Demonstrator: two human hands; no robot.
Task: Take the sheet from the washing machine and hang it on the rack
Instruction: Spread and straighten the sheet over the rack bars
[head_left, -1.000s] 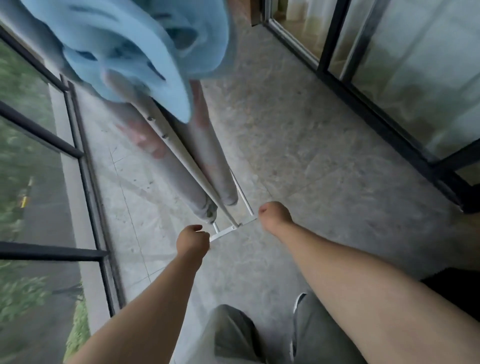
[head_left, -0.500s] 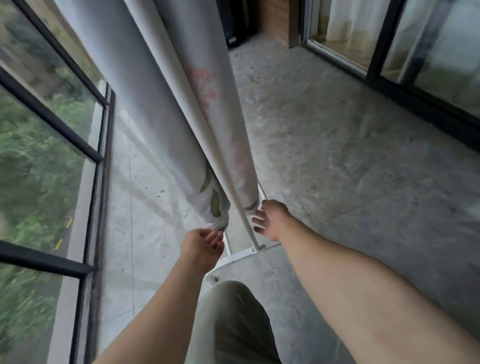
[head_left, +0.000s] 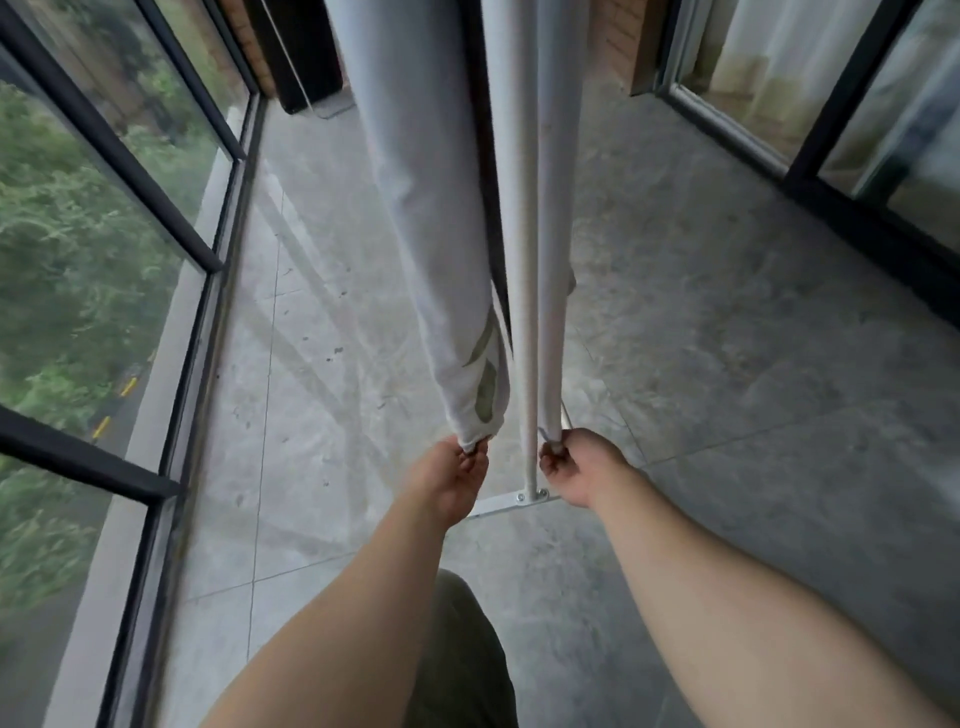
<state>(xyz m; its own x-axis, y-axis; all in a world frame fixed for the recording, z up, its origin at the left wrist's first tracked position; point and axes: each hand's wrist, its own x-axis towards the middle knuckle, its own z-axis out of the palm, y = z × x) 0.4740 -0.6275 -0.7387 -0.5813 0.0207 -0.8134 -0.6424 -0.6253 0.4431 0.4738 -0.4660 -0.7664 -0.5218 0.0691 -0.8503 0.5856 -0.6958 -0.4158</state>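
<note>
One sheet (head_left: 441, 260) hangs in two folds over one white rack pole (head_left: 522, 312). Two hands: left hand (head_left: 454, 480) at seven o'clock of the pole's foot, right hand (head_left: 584, 467) at three o'clock.

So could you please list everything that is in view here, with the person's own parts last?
sheet: one, pale grey-white with green leaf print, hanging either side of the pole, both lower ends gripped.
rack pole: one, white, centre, bolted to a white crossbar.
floor: grey tiles.
window frames: black, left, greenery outside.
glass doors: black-framed, right.
trousers: olive, bottom centre.
left hand: one, fingers shut on the sheet.
right hand: one, likewise.
</note>
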